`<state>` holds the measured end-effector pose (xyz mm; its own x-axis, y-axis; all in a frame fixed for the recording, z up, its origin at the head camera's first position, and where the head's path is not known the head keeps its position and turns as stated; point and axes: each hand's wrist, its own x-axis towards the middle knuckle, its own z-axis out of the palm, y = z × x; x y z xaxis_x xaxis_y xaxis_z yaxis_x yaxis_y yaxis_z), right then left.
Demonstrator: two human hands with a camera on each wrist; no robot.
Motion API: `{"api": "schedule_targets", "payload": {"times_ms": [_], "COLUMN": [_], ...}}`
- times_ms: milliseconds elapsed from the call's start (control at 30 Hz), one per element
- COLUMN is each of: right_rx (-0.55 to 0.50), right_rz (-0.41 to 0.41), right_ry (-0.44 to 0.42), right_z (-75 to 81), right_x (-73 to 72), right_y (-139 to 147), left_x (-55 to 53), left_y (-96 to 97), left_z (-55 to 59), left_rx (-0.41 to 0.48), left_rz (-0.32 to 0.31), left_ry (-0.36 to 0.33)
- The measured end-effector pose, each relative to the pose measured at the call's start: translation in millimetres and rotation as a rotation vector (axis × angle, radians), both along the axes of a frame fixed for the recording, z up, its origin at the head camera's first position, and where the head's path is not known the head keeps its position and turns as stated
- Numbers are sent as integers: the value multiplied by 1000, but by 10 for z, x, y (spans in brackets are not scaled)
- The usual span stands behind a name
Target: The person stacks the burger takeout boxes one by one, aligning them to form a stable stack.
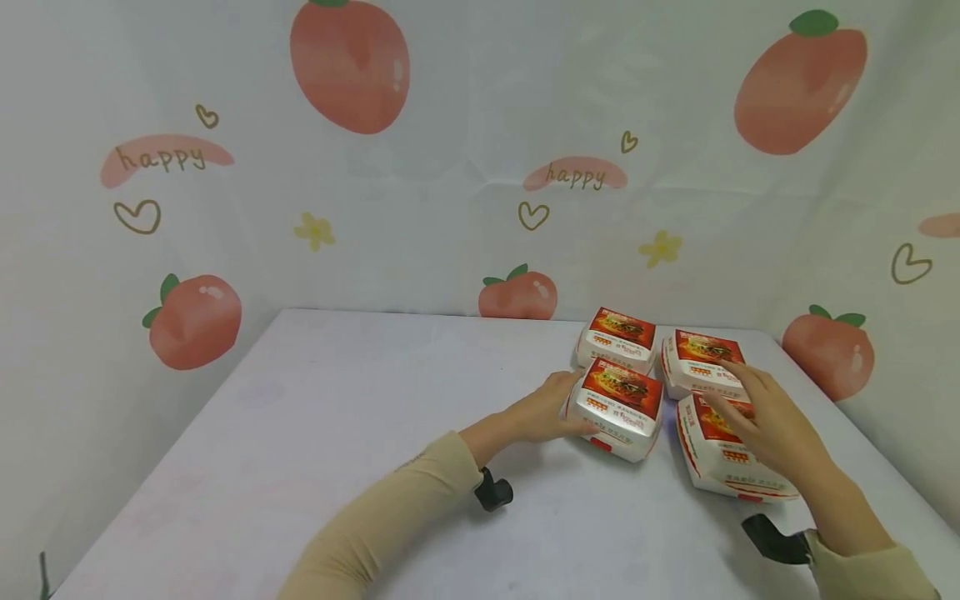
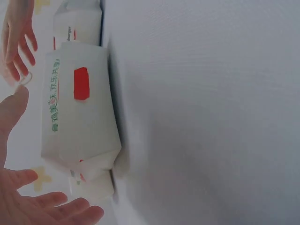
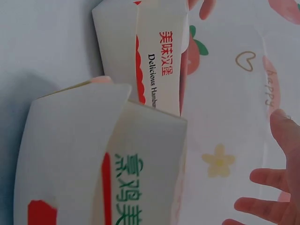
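Four-sided paper hamburger boxes, white with red and orange picture lids, stand grouped at the right of the table. My left hand (image 1: 543,407) is at the left side of the front left box (image 1: 617,408), its thumb near the front face. In the left wrist view its fingers (image 2: 65,211) are spread, with the box (image 2: 79,122) beyond them. My right hand (image 1: 783,429) hovers over the front right box (image 1: 738,471), fingers apart and reaching toward the back right box (image 1: 703,358). The right wrist view shows those fingers (image 3: 262,206) loosely extended, holding nothing.
A back left box (image 1: 618,337) stands behind the front left one, near the table's rear edge. The white table (image 1: 337,417) extends to the left. A white curtain (image 1: 450,167) printed with peaches hangs behind. Black wrist mounts (image 1: 493,490) project beside both sleeves.
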<state>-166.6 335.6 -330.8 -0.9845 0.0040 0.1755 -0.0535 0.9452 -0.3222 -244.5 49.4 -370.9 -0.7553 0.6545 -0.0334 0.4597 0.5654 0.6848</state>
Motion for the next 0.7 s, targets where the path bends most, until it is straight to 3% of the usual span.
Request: {"api": "schedule_targets", "payload": {"times_ms": [367,700], "right_rx": [-2,-15], "right_rz": [-43,-75], "right_ry": [25,32], "right_z": [-98,-174], "right_x": [62,88], "right_y": [142,251], "left_x": [7,3], "left_y": [117,174], "left_z": [-79,-112], "left_rx": [-63,-89], "left_rz": [27,-8], "left_ry": [-27,55]}}
